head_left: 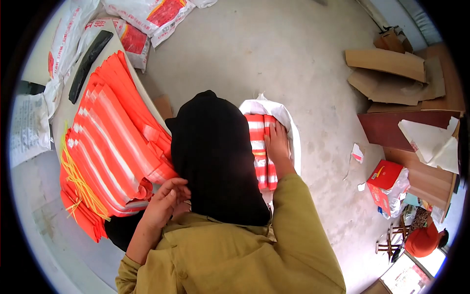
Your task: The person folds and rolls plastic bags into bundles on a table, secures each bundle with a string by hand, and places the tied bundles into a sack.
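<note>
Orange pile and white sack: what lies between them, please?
In the head view, black cloth lies between the orange pile and the white sack.

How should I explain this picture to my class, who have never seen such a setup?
There is no machine here: a camera worn on a person's head looks down at their two bare hands. On the table lie an orange-red striped fabric pile, yellow cords and a long black object. The right hand rests on striped bundles inside a white sack. The left hand is near the pile; whether it holds anything is unclear. I cannot identify the large black shape between them.
</note>
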Demonstrator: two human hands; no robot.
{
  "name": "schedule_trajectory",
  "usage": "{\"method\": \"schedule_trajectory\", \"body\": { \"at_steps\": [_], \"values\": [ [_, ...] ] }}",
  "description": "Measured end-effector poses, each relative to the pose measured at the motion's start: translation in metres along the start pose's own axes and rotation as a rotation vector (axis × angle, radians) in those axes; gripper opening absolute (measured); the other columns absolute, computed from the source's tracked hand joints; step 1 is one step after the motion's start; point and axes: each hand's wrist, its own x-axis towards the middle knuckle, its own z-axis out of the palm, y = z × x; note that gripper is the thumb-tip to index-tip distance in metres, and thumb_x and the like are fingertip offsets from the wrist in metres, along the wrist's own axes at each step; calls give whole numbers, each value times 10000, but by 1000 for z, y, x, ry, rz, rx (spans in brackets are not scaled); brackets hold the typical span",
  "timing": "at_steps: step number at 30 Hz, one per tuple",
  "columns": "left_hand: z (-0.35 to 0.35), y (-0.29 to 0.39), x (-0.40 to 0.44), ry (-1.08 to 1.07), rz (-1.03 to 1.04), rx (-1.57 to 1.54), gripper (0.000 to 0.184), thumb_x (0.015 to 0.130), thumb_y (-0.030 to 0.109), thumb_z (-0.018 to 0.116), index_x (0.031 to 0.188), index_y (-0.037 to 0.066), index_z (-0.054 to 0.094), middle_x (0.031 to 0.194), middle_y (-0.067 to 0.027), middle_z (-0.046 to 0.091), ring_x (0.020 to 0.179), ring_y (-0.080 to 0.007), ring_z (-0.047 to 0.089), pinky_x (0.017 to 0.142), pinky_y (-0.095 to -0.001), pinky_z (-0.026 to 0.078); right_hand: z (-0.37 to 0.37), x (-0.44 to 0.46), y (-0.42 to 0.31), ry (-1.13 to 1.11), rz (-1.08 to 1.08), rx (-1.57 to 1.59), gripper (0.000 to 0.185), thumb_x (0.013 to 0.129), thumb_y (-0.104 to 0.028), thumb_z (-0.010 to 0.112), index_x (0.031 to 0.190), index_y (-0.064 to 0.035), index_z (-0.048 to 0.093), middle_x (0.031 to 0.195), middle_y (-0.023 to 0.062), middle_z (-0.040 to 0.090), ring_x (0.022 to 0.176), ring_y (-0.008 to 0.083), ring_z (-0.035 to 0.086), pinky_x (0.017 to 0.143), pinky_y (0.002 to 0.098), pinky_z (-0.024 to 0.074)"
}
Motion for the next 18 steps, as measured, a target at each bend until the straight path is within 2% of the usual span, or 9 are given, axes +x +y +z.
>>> {"method": "schedule_trajectory", "body": {
  "at_steps": [3,5,6,9,10,13,14,17,18],
  "values": [
    [0,-1,-1,7,13,0,485,1052,368,634,1412,54,543,1194,-66,633,1148,-190,603,1039,-353,473,-6,-55,1,61,-82,-56,565,1021,-266,587,1547,-98,467,1660,185,337,1545,399,281,1257,498,277],
    [1,-2,-1,6,13,-9,486,1052,371,635,1409,53,547,1196,-66,632,1145,-190,604,1039,-352,473,5,-93,9,-11,-15,-67,593,990,-257,620,1544,-101,476,1671,181,316,1560,399,253,1270,510,248],
    [0,-4,-1,4,9,-15,484,1052,371,634,1407,53,549,1199,-66,631,1145,-190,604,1039,-352,473,13,-110,17,-10,-29,-69,621,969,-284,651,1542,-113,485,1680,191,298,1569,420,226,1282,544,204],
    [1,-6,-2,-3,-5,-16,477,1056,364,629,1410,53,552,1205,-66,631,1146,-190,606,1041,-352,472,23,-136,18,-78,-66,-212,564,1033,-313,528,1563,-137,450,1690,209,280,1585,445,180,1282,560,216],
    [1,-6,-3,-3,-11,-12,475,1057,360,627,1412,54,552,1207,-65,631,1146,-190,606,1042,-351,472,20,-137,13,-114,-56,-199,573,1054,-338,476,1581,-120,418,1707,208,243,1597,444,138,1296,563,160],
    [0,-7,-6,-8,-1,23,469,1064,331,617,1437,56,542,1207,-62,630,1151,-182,607,1039,-346,471,26,-130,11,-178,-14,-265,574,1061,-318,458,1594,-114,396,1711,205,234,1600,438,133,1303,568,105],
    [-1,-7,-7,-20,-10,49,476,1064,328,617,1446,57,538,1217,-62,631,1152,-180,607,1035,-344,473,32,-130,15,-170,-9,-255,681,1010,-332,585,1623,-151,350,1733,197,155,1609,418,78,1303,557,32],
    [-7,-11,-14,-6,-21,149,502,1063,329,618,1473,53,524,1253,-67,634,1163,-177,611,1019,-338,483,16,-127,3,-272,8,-323,708,990,-212,588,1640,-144,313,1729,211,152,1597,457,99,1303,569,98],
    [-9,-11,-17,0,-30,200,514,1063,334,618,1480,49,520,1268,-71,636,1172,-178,613,1011,-339,490,13,-129,3,-213,-23,-277,639,999,-217,575,1599,-122,375,1701,224,215,1584,476,131,1295,583,123]
  ]
}}
